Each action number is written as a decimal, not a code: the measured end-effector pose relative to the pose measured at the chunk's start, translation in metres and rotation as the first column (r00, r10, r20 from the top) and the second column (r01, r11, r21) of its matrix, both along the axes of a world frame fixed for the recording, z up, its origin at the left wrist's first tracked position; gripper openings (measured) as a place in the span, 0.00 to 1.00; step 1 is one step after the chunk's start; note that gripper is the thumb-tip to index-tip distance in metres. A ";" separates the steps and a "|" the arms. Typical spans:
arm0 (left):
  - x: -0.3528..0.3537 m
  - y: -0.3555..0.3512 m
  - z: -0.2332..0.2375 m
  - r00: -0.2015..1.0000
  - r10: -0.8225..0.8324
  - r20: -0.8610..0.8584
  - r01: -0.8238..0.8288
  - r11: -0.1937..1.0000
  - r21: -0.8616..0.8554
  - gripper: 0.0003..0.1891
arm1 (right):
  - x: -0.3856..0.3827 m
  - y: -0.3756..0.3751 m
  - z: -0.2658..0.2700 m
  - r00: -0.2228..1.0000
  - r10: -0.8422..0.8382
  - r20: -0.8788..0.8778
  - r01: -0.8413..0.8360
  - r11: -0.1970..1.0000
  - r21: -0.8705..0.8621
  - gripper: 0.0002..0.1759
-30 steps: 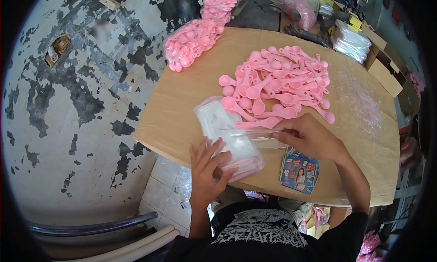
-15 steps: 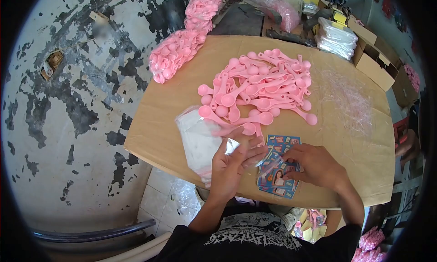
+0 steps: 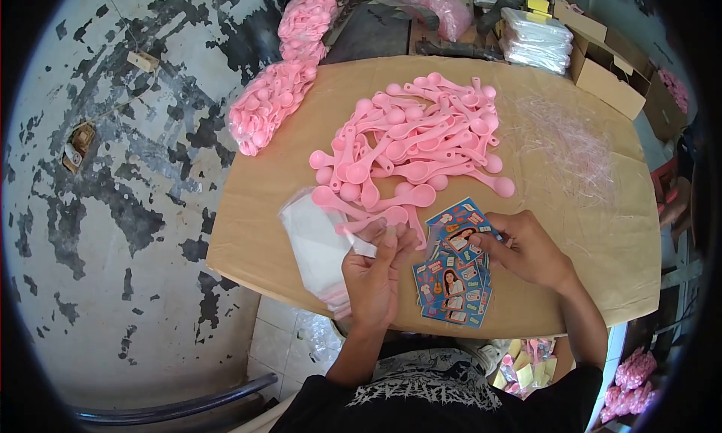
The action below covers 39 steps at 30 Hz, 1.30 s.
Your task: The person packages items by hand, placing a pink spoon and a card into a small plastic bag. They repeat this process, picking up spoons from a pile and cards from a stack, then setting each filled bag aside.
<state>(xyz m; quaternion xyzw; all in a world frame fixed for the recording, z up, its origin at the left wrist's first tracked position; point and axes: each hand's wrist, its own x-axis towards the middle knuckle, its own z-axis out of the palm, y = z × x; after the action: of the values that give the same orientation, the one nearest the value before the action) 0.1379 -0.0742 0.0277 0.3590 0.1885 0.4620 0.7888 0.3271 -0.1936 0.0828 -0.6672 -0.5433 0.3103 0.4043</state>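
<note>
My right hand [image 3: 532, 251] is pinching a blue picture card [image 3: 462, 239] between thumb and fingers, just over the card pile [image 3: 453, 291]. I can't tell if another card is stuck behind it. If one is, two could come up together. The pile is messy, so a bump from my fingers could slide it apart.

My left hand [image 3: 370, 288] is palm up, with a shiny bit of plastic [image 3: 362, 246] held at the thumb. It looks thin and slippery, so a loose pinch could let it drop, or a hard pull could tear it.

Beside that hand lie the flat clear bags [image 3: 308, 241]. The pink spoons [image 3: 421, 136] are heaped past my fingers, and a knock could make some slide.
</note>
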 end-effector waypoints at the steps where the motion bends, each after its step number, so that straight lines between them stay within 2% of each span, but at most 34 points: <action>1: 0.001 0.001 -0.001 0.999 0.034 -0.003 -0.034 0.999 -0.007 0.16 | 0.000 0.001 -0.002 0.999 0.008 -0.041 -0.008 1.000 0.016 0.09; 3: 0.002 0.002 -0.002 0.997 0.080 -0.001 -0.080 0.997 -0.019 0.14 | -0.001 0.002 -0.005 0.992 0.027 -0.120 -0.022 0.999 0.048 0.09; 5: 0.005 0.000 -0.002 0.994 0.108 0.009 -0.107 0.994 -0.033 0.12 | -0.003 0.004 -0.010 0.996 0.063 -0.057 -0.058 0.994 0.096 0.10; 8: 0.002 -0.005 -0.007 0.998 0.027 0.065 -0.030 0.998 0.052 0.10 | -0.010 0.007 -0.013 0.998 0.062 0.018 -0.063 0.994 0.087 0.11; 11: 0.008 -0.010 0.000 0.994 0.103 0.025 -0.103 0.995 0.009 0.08 | -0.014 0.009 -0.019 0.992 0.063 0.109 -0.072 0.994 0.082 0.12; 14: 0.005 -0.008 -0.001 0.998 0.053 0.043 -0.053 0.999 0.004 0.10 | -0.019 0.009 -0.019 0.985 0.089 0.149 -0.098 0.994 0.053 0.12; 15: 0.004 -0.007 -0.001 1.000 0.023 -0.021 -0.022 0.999 0.025 0.11 | -0.020 0.010 -0.016 0.984 0.097 0.152 -0.104 0.994 0.037 0.12; 18: 0.000 -0.009 -0.004 0.979 -0.053 -0.197 0.072 0.993 0.091 0.14 | -0.022 0.011 -0.004 0.984 0.150 0.096 -0.147 0.988 -0.041 0.13; 20: -0.003 -0.013 -0.002 0.954 -0.081 -0.289 0.124 0.983 0.135 0.13 | -0.018 0.011 -0.012 0.981 0.182 0.069 -0.183 0.983 0.015 0.14; 23: -0.007 -0.012 -0.003 0.949 -0.219 -0.226 0.245 0.965 0.091 0.14 | -0.024 0.014 -0.015 0.981 0.192 0.019 -0.192 0.981 0.025 0.15; 26: -0.012 -0.014 0.001 0.927 -0.258 -0.273 0.302 0.944 0.136 0.15 | -0.038 0.021 -0.021 0.988 0.128 -0.082 -0.120 0.988 0.095 0.13; 27: -0.016 -0.013 0.008 0.913 -0.324 -0.249 0.375 0.906 0.196 0.20 | -0.042 0.024 -0.023 0.987 0.099 -0.127 -0.083 0.988 0.130 0.13; 31: -0.029 -0.008 0.002 0.941 -0.257 0.221 0.276 0.959 -0.058 0.22 | -0.056 0.036 -0.011 0.979 0.173 -0.103 -0.162 0.981 0.107 0.09; 33: -0.036 -0.003 -0.005 0.933 -0.203 0.298 0.213 0.977 -0.001 0.22 | -0.062 0.040 -0.011 0.977 0.162 -0.139 -0.151 0.985 0.086 0.08; 34: -0.040 0.000 -0.010 0.925 -0.178 0.336 0.180 0.983 0.027 0.22 | -0.068 0.043 -0.006 0.971 0.117 -0.207 -0.119 0.993 0.003 0.07; 35: -0.043 0.000 -0.017 0.923 -0.160 0.349 0.182 0.983 -0.033 0.22 | -0.075 0.047 0.005 0.960 0.066 -0.270 -0.091 0.992 -0.082 0.06; 36: -0.044 -0.001 -0.013 0.948 -0.172 0.266 0.164 0.985 0.053 0.25 | -0.079 0.051 0.011 0.945 0.010 -0.327 -0.068 0.984 -0.167 0.06; 38: -0.044 -0.005 0.000 0.981 -0.175 0.088 0.152 0.963 0.224 0.30 | -0.081 0.058 0.005 0.970 0.104 -0.219 -0.114 0.993 -0.035 0.06; 39: -0.052 0.007 -0.002 0.955 -0.296 0.009 0.278 0.909 0.311 0.30 | -0.081 0.060 0.002 0.976 0.144 -0.161 -0.142 0.990 0.028 0.07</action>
<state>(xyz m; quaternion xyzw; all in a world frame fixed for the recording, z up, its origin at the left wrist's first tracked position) 0.0860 -0.0676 0.0261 0.4874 0.0377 0.3745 0.7879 0.2460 -0.1336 0.0846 -0.5955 -0.5576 0.3875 0.4293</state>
